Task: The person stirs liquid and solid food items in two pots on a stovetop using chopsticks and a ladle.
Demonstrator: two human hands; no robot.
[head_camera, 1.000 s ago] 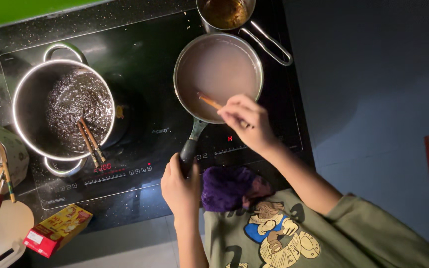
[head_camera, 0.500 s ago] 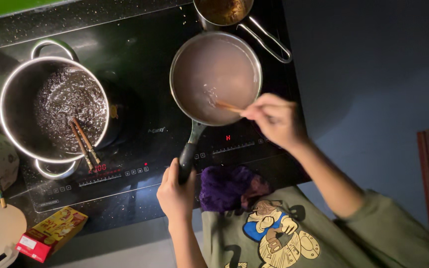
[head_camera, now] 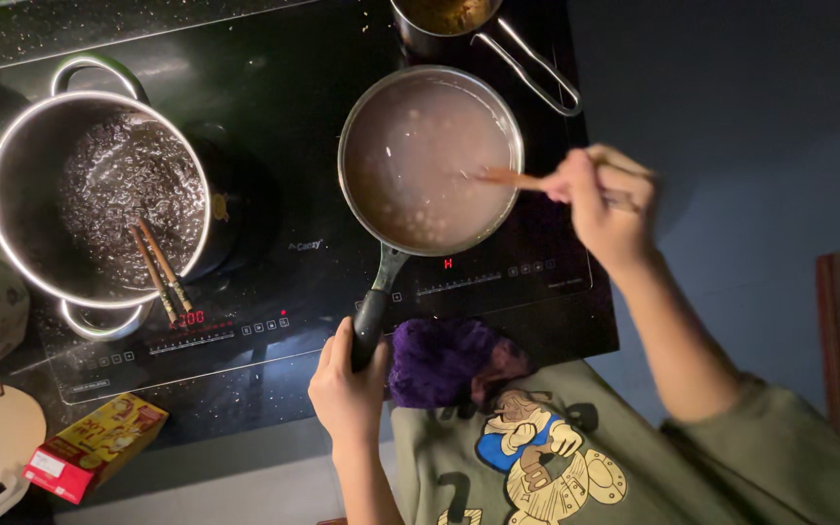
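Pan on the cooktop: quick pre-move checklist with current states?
1. Left hand gripping the pan handle: ok.
2. Right hand holding the chopsticks, tips in the liquid: ok.
3. Pan sitting flat on the cooktop: ok.
4. Liquid below the pan rim, none seen spilled: ok.
5. Clearance to the small pot behind: not ok, its wire handle lies close to the pan rim.
6. Pot on the left bubbling, chopsticks resting in it, unattended: cannot tell if safe.
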